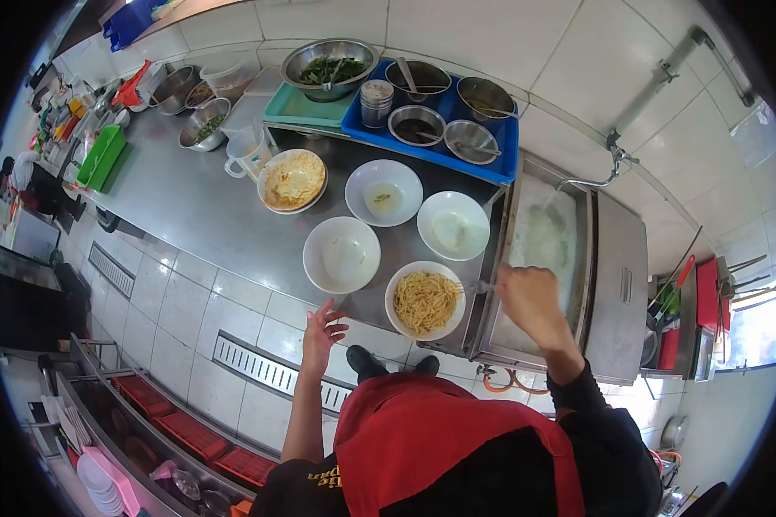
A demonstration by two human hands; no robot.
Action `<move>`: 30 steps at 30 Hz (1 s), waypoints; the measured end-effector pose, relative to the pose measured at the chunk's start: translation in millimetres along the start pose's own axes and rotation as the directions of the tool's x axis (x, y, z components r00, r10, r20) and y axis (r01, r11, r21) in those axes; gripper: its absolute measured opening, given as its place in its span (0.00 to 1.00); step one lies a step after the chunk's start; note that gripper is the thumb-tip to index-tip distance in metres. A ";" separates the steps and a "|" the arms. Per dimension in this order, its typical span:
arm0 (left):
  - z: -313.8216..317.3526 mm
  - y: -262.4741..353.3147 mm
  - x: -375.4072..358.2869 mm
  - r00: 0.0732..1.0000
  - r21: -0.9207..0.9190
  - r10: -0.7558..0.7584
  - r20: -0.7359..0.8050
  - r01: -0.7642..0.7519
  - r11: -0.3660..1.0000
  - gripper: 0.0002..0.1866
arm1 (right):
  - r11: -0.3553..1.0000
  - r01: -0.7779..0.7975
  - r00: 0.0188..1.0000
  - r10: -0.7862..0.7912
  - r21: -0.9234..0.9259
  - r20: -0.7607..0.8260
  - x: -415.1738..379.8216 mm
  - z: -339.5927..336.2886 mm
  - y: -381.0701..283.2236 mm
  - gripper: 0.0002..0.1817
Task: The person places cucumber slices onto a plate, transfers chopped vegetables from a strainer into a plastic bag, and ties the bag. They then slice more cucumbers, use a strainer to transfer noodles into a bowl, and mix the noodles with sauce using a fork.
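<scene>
My right hand (530, 297) is closed round the handle of a metal fork (483, 287), whose tines reach the edge of the noodles (426, 302). These yellow noodles fill a white bowl (391, 312) at the counter's front edge. With fingers spread and nothing in them, my left hand (321, 332) is just below a second white bowl (319, 258). Behind stand two more white bowls, one (360, 183) with a little pale liquid and brown bits, the other (476, 211) with a little pale content at its bottom.
Stacked bowls with orange-brown residue (293, 181) stand by a clear jug (248, 153). A blue tray (507, 142) holds pots and cups on the raised shelf, beside a steel bowl of greens (297, 76). To the right, water from a tap (616, 164) runs into a cloudy, water-filled basin (539, 228).
</scene>
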State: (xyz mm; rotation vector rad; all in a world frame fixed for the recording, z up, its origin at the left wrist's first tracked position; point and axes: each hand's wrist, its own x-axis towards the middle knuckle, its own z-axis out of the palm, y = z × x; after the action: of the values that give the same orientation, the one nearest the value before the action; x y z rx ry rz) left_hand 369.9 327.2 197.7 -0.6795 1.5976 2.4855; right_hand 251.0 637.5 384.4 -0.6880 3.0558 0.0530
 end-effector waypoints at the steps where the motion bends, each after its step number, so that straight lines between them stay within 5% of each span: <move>1: -2.3 -5.4 0.1 1.000 0.028 -0.008 0.022 0.007 1.000 0.31 | 1.000 0.014 0.999 -0.016 0.026 0.048 0.5 18.3 -2.1 0.08; 3: -5.8 -19.2 2.5 0.997 0.081 -0.022 0.069 0.017 0.997 0.29 | 0.996 0.039 0.989 -0.049 0.075 0.138 2.4 86.0 -5.4 0.08; 6: 16.6 -33.2 -5.9 0.963 0.246 -0.129 0.236 0.069 0.967 0.21 | 0.807 0.095 0.989 -0.012 0.583 -0.145 -8.1 136.2 -16.7 0.09; 9: 50.6 -52.0 -11.2 0.924 0.395 -0.196 0.328 0.055 0.917 0.25 | 0.625 -0.085 0.994 0.105 0.776 0.024 -12.9 133.8 -10.4 0.09; 12: 67.5 -72.0 -14.5 0.903 0.307 -0.229 0.363 0.116 0.944 0.25 | 0.598 -0.179 0.984 0.109 0.782 0.142 -8.5 98.0 4.4 0.09; 17: 77.6 -43.2 -24.3 0.851 0.239 -0.299 0.432 0.212 0.948 0.21 | 0.732 0.003 1.000 0.015 0.681 -0.020 -2.0 -10.0 13.4 0.09; 22: 74.0 -5.3 -34.4 0.928 0.300 -0.176 0.329 0.073 0.951 0.17 | 0.889 0.219 0.966 -0.140 0.402 -0.217 -9.6 -85.1 9.2 0.07; 24: 67.9 -1.8 -33.3 0.949 0.272 -0.087 0.303 0.001 0.962 0.16 | 0.947 0.294 0.935 -0.257 0.131 -0.244 -10.4 -93.1 1.8 0.06; 27: 61.4 8.8 -33.7 0.983 0.292 -0.101 0.151 0.053 0.955 0.14 | 0.979 0.165 0.968 -0.183 -0.118 -0.173 -10.0 -84.3 -8.8 0.05; 30: 50.1 9.4 -33.0 0.994 0.255 -0.090 0.059 0.072 0.964 0.13 | 0.978 0.196 0.975 -0.202 -0.072 -0.090 4.0 -28.3 -6.3 0.08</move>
State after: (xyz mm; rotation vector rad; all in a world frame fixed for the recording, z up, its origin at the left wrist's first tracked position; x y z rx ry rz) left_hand 380.9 372.3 236.9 -0.6010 1.7798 2.1719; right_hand 250.1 629.2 412.5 -1.0266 3.0679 0.1173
